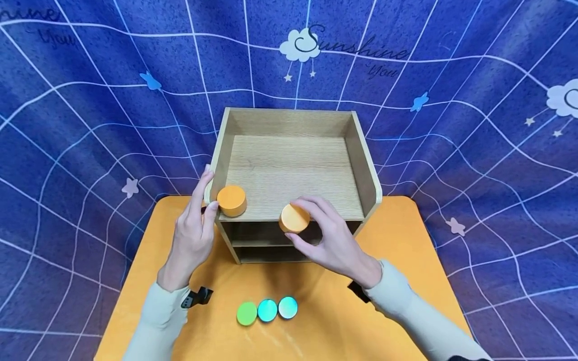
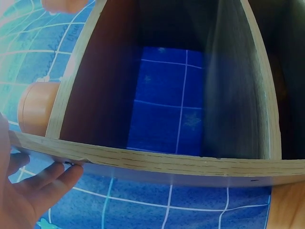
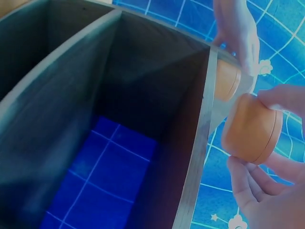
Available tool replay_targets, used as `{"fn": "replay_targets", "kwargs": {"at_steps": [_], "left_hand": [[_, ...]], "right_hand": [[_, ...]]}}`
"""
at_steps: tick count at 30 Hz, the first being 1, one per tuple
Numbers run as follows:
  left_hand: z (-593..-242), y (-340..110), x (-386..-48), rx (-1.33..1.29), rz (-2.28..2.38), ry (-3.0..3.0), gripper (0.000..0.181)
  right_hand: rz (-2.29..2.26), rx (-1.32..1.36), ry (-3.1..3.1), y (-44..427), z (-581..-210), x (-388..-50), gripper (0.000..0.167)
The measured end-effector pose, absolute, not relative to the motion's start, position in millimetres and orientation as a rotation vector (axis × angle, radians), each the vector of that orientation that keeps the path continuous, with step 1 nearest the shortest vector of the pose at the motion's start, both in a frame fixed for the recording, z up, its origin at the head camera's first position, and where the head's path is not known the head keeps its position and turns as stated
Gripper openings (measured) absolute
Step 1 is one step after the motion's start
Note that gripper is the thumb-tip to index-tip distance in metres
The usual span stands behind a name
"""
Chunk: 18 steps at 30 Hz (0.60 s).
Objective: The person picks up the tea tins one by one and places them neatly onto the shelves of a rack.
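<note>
An orange round container (image 1: pixel 232 201) stands at the left front corner of the wooden shelf's top (image 1: pixel 293 165). My left hand (image 1: pixel 193 231) lies along the outside of the shelf's left side panel, fingers straight, thumb beside that container. In the left wrist view the fingers of my left hand (image 2: pixel 40 191) touch the panel's outer face. My right hand (image 1: pixel 331 238) pinches a second orange round container (image 1: pixel 294 218) between thumb and fingers at the shelf's front edge. The right wrist view shows this container (image 3: pixel 252 129) held beside the top board, with the other container (image 3: pixel 227 80) behind it.
On the orange table (image 1: pixel 361 321), in front of the shelf, a green round piece (image 1: pixel 247 313), a light blue one (image 1: pixel 267 310) and a paler blue one (image 1: pixel 288 307) stand in a row. Dark compartments open below the shelf's top. A blue patterned curtain (image 1: pixel 81 125) surrounds the table.
</note>
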<state>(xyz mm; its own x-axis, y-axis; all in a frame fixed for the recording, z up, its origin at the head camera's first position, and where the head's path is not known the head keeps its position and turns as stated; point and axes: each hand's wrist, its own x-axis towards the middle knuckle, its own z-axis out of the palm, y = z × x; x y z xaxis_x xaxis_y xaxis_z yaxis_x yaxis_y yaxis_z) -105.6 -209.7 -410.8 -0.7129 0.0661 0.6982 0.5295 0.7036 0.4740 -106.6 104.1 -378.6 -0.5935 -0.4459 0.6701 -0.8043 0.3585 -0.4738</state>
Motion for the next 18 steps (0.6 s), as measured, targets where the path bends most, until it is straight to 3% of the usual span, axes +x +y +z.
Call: {"fn": "replay_targets", "kwargs": {"at_steps": [18], "left_hand": [[-409, -208, -105, -0.445, -0.908, -2.246, 0.066]], "right_hand": [[1.156, 1.112, -2.359, 77, -368, -127, 0.058]]}}
